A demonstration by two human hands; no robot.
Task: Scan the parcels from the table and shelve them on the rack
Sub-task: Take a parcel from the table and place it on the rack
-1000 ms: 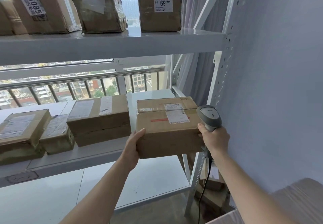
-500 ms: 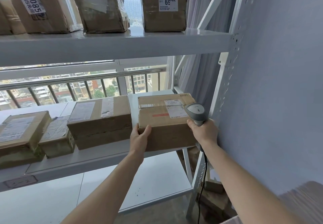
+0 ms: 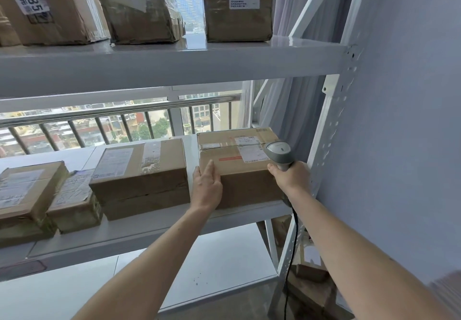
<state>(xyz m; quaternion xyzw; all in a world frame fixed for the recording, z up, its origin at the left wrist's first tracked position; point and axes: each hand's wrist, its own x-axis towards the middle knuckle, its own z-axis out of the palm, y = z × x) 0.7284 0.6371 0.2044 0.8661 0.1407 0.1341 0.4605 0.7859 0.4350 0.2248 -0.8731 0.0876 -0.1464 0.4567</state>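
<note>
Cardboard parcel (image 3: 245,170) sits on the rack's middle shelf (image 3: 149,227), centre-right of frame, long axis left-right, label up. My left hand (image 3: 207,187) lies flat on its corner; right hand (image 3: 290,177) grips the scanner (image 3: 279,153).

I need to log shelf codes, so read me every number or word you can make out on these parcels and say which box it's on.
"6085": label on the top-shelf left parcel.
"B-1-" and "69", the following digits cut off: label on the top-shelf right parcel; its small print is unreadable.
Label on the parcel under both hands: too small to read.
Labels on the three middle-shelf parcels to its left: blurred, unreadable.
Scanner: no readable text.
</note>
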